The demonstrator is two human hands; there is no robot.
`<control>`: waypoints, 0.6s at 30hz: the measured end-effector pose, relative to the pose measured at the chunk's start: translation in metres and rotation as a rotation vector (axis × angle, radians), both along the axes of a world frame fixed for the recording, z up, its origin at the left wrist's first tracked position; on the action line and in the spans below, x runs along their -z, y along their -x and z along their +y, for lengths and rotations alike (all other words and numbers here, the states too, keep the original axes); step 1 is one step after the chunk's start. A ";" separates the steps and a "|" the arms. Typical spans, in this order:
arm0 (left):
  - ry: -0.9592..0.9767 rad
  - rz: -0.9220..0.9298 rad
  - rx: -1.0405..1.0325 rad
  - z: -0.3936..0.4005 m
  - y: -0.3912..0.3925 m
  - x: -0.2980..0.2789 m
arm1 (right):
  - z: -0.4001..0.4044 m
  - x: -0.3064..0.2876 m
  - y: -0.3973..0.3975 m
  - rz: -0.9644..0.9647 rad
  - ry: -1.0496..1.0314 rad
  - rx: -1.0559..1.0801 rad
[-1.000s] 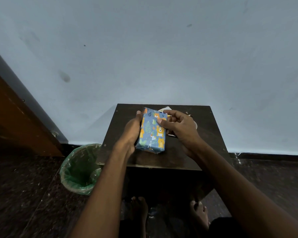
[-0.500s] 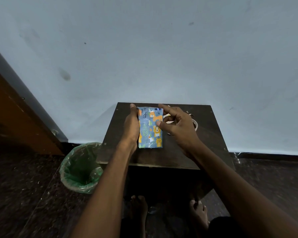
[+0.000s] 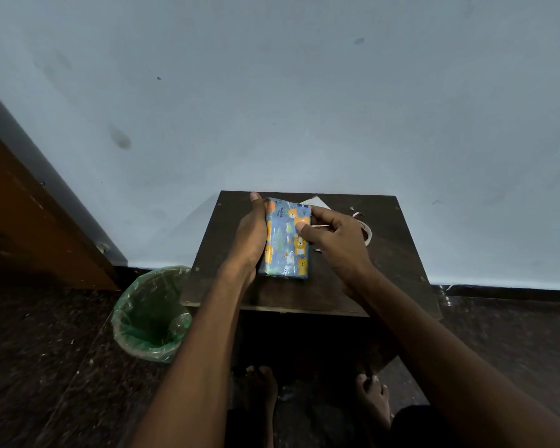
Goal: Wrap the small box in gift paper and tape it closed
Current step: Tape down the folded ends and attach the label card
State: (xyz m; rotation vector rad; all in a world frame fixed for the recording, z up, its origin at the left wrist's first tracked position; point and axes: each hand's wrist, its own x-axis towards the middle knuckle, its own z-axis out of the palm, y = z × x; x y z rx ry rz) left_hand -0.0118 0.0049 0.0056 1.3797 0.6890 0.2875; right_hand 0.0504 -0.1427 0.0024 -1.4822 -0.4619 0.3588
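Your wrapped box lies flat on the dark surface, a little left of its middle, with its long axis running from the near edge toward the far wall. The printed paper covers every face you can see, and a glossy strip along the top looks like tape, so the job seems close to done. Your left hand lies along the box's left long side, fingers straight and pressed flat against it, thumb reaching past the far corner. Your right hand sits at the right long side toward the far end, its fingers curled, with the thumb pressing down on the top face and the index finger hooked over the far right corner; a thin pale strip sticks out beside those fingers, and you cannot tell from here whether it is tape in your grasp or a scrap lying behind. Since the box sits between your hands and both touch it, neither has to reach. What counts is the far end, where the right fingers are nearer: any loose fold there would be pressed down from the right while the left steadies the box. A white paper scrap lies just beyond the box, a curled tape piece to the right, and a green-lined bin stands on the floor at left.
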 end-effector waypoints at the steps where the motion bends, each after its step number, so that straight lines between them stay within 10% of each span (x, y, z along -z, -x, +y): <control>1: -0.035 -0.004 0.008 -0.001 0.001 -0.002 | -0.001 -0.001 0.001 0.017 -0.010 -0.014; 7: 0.049 -0.056 0.101 -0.012 -0.004 -0.001 | 0.004 -0.001 0.003 0.099 0.041 -0.051; 13: 0.106 -0.138 0.112 0.001 0.000 -0.004 | -0.002 -0.016 -0.002 0.698 -0.360 -0.144; 18: 0.037 -0.199 0.160 0.009 0.007 -0.004 | -0.004 -0.017 -0.007 0.818 -0.370 -0.197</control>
